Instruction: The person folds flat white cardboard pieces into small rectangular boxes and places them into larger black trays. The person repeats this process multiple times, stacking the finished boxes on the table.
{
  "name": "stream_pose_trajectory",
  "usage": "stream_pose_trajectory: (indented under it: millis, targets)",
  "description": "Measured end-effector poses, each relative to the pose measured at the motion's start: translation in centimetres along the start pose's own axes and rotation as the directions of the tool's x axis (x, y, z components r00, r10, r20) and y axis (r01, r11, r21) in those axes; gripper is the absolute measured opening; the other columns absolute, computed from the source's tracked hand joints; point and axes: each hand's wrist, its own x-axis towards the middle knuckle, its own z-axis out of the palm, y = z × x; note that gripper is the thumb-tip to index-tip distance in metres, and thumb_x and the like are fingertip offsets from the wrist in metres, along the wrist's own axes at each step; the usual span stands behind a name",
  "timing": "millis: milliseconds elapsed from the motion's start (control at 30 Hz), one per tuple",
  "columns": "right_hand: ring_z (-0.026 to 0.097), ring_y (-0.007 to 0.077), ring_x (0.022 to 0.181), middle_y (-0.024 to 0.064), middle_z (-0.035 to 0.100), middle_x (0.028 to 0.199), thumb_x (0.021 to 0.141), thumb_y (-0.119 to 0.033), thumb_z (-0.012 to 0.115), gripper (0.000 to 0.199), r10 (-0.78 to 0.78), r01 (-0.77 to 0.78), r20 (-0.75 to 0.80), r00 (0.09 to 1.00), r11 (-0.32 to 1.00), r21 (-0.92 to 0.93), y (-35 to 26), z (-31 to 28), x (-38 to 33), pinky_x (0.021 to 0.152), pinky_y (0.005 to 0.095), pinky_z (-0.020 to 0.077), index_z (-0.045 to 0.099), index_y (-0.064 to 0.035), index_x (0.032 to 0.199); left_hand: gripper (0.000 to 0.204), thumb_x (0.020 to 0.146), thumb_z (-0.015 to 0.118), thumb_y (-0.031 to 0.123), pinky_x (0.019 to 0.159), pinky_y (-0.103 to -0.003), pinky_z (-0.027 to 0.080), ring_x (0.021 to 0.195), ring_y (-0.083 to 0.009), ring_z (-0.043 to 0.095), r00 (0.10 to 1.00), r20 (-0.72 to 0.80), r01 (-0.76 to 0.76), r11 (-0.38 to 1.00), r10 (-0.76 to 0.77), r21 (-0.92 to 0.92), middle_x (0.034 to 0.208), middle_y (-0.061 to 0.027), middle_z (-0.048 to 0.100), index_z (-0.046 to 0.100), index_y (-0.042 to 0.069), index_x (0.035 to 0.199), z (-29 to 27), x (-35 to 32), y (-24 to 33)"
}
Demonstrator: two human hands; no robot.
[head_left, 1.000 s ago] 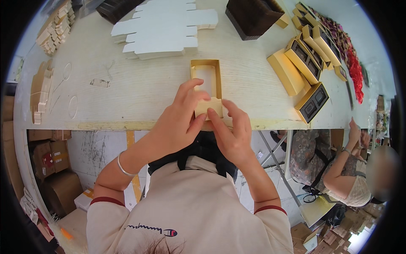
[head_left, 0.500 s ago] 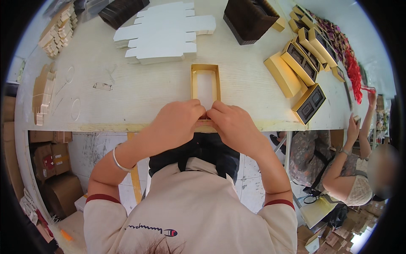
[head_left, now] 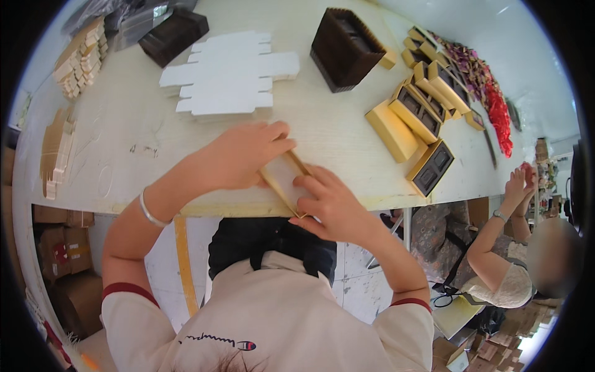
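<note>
A small gold cardboard box [head_left: 283,175], white inside, lies tilted at the table's front edge between my hands. My left hand [head_left: 248,154] grips its far end, fingers bent over the rim. At the near end my right hand [head_left: 328,203] holds the box by its side wall, fingertips partly inside it. Beyond my hands lies a stack of flat white die-cut box blanks [head_left: 226,77]. To the right are several gold boxes with dark brown compartment inserts [head_left: 432,168], one standing apart near the edge.
Dark brown plastic inserts stand in stacks at the back, one upright [head_left: 344,53] and one lying [head_left: 173,37]. Folded card strips [head_left: 80,59] are piled at far left. Red ribbon [head_left: 498,118] lies at far right, where another person's hands [head_left: 517,189] are at work.
The gold box has turned from straight to slanted. My left hand has moved from its near edge to its far end; my right hand now holds the near end.
</note>
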Motion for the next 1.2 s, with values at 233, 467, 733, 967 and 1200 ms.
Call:
stream_pose_trajectory:
  millis: [233, 467, 733, 967, 1200]
  targets:
    - [0.053, 0.0356, 0.115, 0.0157, 0.058, 0.116, 0.075, -0.016, 0.075, 0.027, 0.036, -0.107, -0.447, 0.894, 0.985, -0.135, 2.3, -6.4, 1.9, 0.095, 0.0434, 0.0433, 0.066, -0.0024, 0.097, 0.066, 0.062, 0.085, 0.031, 0.077, -0.039, 0.049, 0.093, -0.0302, 0.058, 0.919, -0.112, 0.357, 0.918, -0.378, -0.175, 0.112, -0.0088, 0.051, 0.054, 0.004, 0.112, 2.4, -3.5, 2.2]
    - [0.060, 0.0299, 0.091, 0.0102, 0.064, 0.097, 0.080, -0.007, 0.069, 0.012, 0.001, -0.182, -0.364, 0.932, 0.867, -0.464, 12.9, -13.4, 7.5, 0.085, 0.0388, 0.0451, 0.067, -0.0016, 0.091, 0.080, 0.064, 0.084, 0.030, 0.079, -0.037, 0.050, 0.098, -0.0323, 0.058, 0.893, -0.273, 0.281, 0.918, -0.357, -0.281, 0.120, -0.0120, 0.051, 0.047, 0.004, 0.130, 3.8, -4.5, 3.3]
    - [0.055, 0.0148, 0.079, 0.0029, 0.061, 0.081, 0.082, -0.015, 0.074, 0.018, 0.145, -0.139, -0.487, 0.861, 0.989, 0.049, 12.2, -16.3, 8.0, 0.077, 0.0264, 0.0434, 0.065, -0.0006, 0.087, 0.073, 0.069, 0.082, 0.016, 0.084, -0.036, 0.048, 0.100, -0.0322, 0.056, 0.880, -0.300, 0.223, 0.878, -0.368, -0.424, 0.124, -0.0131, 0.052, 0.046, 0.003, 0.131, 4.8, -5.1, 3.2]
    - [0.062, 0.0135, 0.090, 0.0055, 0.064, 0.104, 0.095, -0.032, 0.058, 0.038, 0.632, 0.008, -0.343, 0.695, 0.470, 0.883, 1.4, -12.3, -1.7, 0.076, 0.0265, 0.0492, 0.057, -0.0007, 0.116, 0.073, 0.068, 0.081, 0.011, 0.086, -0.036, 0.048, 0.104, -0.0329, 0.055, 0.881, -0.277, 0.219, 0.850, -0.383, -0.480, 0.125, -0.0120, 0.052, 0.045, 0.004, 0.132, 4.8, -5.3, 3.7]
    - [0.062, 0.0101, 0.082, 0.0033, 0.067, 0.093, 0.097, -0.029, 0.057, 0.025, 0.783, -0.212, 0.181, 0.595, -0.065, 0.975, 0.4, -1.7, -4.1, 0.076, 0.0265, 0.0502, 0.061, -0.0045, 0.095, 0.079, 0.069, 0.080, 0.011, 0.087, -0.038, 0.048, 0.104, -0.0329, 0.056, 0.908, -0.250, 0.188, 0.862, -0.335, -0.471, 0.126, -0.0122, 0.050, 0.041, 0.006, 0.137, 4.8, -4.6, 4.3]
